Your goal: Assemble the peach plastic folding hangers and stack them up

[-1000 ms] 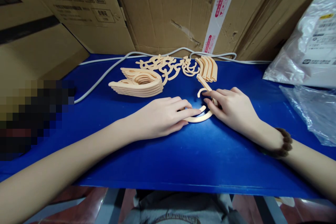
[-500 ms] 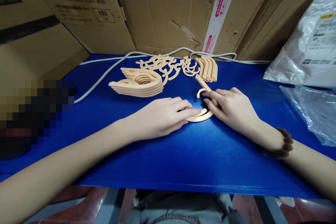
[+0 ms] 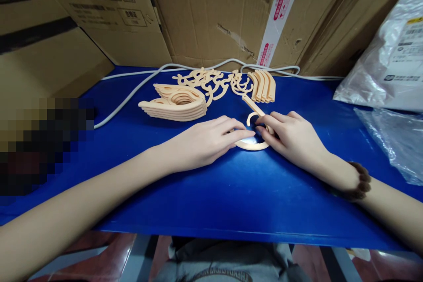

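A cream plastic folding hanger (image 3: 253,146) lies between my hands on the blue table. Its curved part bows toward me, a straight arm (image 3: 253,105) points away, and its hook (image 3: 250,119) curls beside that arm. My left hand (image 3: 211,141) is closed at the left end of the curve, its index finger stretched over it. At the joint, my right hand (image 3: 291,134) pinches the hanger between thumb and fingers, hiding the joint itself. Behind my left hand stands a stack of similar cream hangers (image 3: 175,112).
Loose cream hooks and curved pieces (image 3: 214,83) lie toward the back, beside a row of cream hanger arms (image 3: 262,86). A white cable (image 3: 132,90) runs behind them. Cardboard boxes (image 3: 211,17) wall the rear. Plastic bags (image 3: 376,70) sit at the right.
My left fingertips have shifted slightly away from me, and the short piece under the index finger no longer shows. The straight arm has swung a little left. My right hand keeps its grip.
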Demonstrator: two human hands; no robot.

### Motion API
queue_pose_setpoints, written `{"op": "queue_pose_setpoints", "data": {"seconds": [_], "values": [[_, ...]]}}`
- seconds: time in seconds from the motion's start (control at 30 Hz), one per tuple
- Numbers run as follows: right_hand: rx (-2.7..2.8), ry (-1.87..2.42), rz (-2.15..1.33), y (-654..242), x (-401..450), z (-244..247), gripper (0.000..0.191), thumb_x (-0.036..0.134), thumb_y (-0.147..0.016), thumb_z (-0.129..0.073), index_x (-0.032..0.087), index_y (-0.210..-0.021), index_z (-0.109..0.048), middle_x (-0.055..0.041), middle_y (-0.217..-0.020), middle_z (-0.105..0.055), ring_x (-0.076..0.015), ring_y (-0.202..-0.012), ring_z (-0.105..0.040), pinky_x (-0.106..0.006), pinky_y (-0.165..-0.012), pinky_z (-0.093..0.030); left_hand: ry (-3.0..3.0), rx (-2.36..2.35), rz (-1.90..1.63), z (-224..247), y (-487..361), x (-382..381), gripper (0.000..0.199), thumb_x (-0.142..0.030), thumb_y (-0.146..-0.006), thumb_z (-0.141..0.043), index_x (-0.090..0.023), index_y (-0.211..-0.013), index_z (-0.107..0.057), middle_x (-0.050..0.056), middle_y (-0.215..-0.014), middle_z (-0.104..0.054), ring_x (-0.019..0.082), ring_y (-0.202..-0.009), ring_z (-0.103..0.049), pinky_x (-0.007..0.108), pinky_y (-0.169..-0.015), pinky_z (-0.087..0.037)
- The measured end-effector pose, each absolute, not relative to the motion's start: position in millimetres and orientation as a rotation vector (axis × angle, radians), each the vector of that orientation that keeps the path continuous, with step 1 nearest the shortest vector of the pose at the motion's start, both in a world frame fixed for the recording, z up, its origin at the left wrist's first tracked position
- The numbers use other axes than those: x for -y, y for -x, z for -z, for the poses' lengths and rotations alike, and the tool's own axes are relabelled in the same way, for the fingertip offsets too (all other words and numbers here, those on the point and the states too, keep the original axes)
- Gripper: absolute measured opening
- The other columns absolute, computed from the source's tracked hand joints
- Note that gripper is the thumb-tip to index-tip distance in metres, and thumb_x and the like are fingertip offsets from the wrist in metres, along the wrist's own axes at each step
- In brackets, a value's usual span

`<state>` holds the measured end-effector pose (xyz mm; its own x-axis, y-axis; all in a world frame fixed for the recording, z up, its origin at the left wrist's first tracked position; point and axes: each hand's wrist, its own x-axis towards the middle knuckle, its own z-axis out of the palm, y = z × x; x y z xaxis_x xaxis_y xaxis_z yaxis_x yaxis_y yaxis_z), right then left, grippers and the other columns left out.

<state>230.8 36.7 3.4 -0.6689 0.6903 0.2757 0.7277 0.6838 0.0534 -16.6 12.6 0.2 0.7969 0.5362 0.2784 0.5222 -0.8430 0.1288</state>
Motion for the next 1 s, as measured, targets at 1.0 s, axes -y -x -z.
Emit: {"op": "queue_pose_setpoints", "data": {"seconds": [1.0], "values": [[2.882,0.473,0.059,-219,-17,-2,0.024,0.021,-0.101,-0.038,0.013,-0.104,-0.061,-0.0062,-0.083,-0.065,-0.0187,-0.073,-0.056,-0.031,-0.07,-0.038,-2.414,-1.385,-0.712,4,10,-8,0.036,-0.028,-0.085,-0.063,-0.022,-0.121,-0.057,0.0,-0.111,-0.066,0.02,-0.102,-0.06,0.035,-0.088,-0.049]]}}
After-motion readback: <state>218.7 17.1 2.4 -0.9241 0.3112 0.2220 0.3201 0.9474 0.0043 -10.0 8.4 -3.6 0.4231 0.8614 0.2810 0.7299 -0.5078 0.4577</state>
